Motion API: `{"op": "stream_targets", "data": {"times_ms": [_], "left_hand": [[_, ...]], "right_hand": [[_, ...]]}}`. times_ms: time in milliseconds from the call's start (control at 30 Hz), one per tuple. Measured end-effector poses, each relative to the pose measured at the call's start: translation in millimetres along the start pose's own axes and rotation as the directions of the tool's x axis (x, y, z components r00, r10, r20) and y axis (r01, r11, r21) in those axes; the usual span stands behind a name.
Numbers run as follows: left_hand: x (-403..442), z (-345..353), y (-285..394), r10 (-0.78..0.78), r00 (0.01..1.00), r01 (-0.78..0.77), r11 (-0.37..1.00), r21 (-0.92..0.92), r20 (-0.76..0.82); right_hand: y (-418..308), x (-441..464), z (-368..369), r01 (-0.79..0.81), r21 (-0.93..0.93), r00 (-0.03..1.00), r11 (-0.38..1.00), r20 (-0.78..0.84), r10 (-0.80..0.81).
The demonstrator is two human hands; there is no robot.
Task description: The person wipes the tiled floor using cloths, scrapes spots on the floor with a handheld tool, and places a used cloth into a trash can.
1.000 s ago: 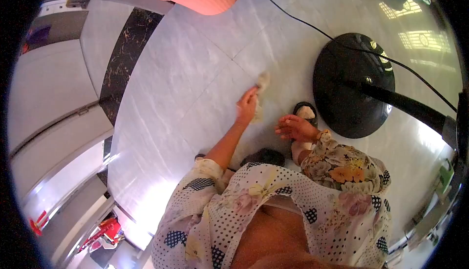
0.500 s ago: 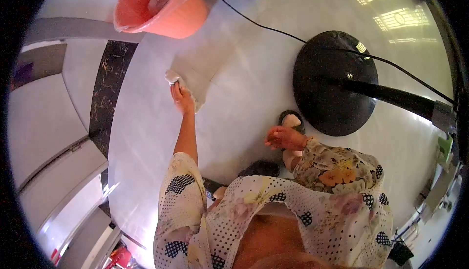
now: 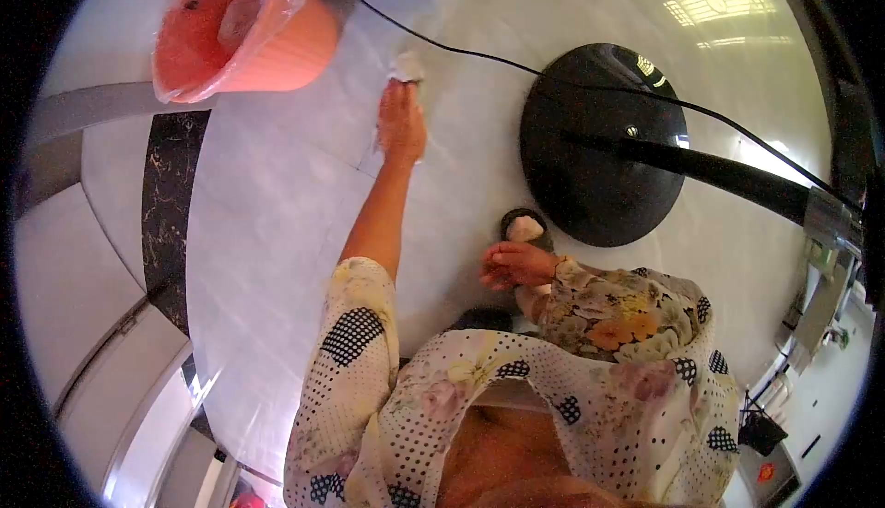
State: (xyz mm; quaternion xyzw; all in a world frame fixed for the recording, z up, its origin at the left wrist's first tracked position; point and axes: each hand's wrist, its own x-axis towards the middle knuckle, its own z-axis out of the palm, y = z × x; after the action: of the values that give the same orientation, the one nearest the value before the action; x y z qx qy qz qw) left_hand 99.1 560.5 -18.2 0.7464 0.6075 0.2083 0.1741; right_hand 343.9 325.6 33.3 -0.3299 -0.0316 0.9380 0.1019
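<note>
My left hand (image 3: 402, 123) presses a pale cloth (image 3: 407, 67) against the light tiled floor (image 3: 277, 222), its fingers laid over the cloth and pointing away from me. Part of the cloth shows beyond the fingertips and along the side of the palm. Nearer to me, my right hand (image 3: 518, 265) hangs over my knee beside a sandalled foot (image 3: 525, 229), its fingers loosely curled and apart, with nothing in them.
An orange bin (image 3: 286, 52) with a clear plastic liner stands at the upper left. A round black stand base (image 3: 604, 153) with a pole lies to the right. A black cable (image 3: 442, 45) crosses the floor. White cabinets (image 3: 83, 268) line the left side.
My left hand first swept left with the cloth, then moved right and farther forward. The view has shifted, bringing the bin more fully into sight. My right hand has stayed near my knee.
</note>
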Motion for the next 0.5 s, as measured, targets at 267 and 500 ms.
{"op": "stream_targets", "data": {"times_ms": [267, 500], "left_hand": [[-31.0, 29.7, 68.9, 0.25, 0.964, -0.255, 0.966, 0.044, 0.096], [-72.9, 41.3, 77.2, 0.155, 0.967, -0.087, 0.948, -0.307, 0.203]], "right_hand": [[-1.9, -1.5, 8.7, 0.046, 0.004, 0.999, 0.999, 0.002, -0.046], [-37.7, -2.8, 2.7, 0.177, -0.149, 0.984, 0.973, 0.019, -0.176]]}}
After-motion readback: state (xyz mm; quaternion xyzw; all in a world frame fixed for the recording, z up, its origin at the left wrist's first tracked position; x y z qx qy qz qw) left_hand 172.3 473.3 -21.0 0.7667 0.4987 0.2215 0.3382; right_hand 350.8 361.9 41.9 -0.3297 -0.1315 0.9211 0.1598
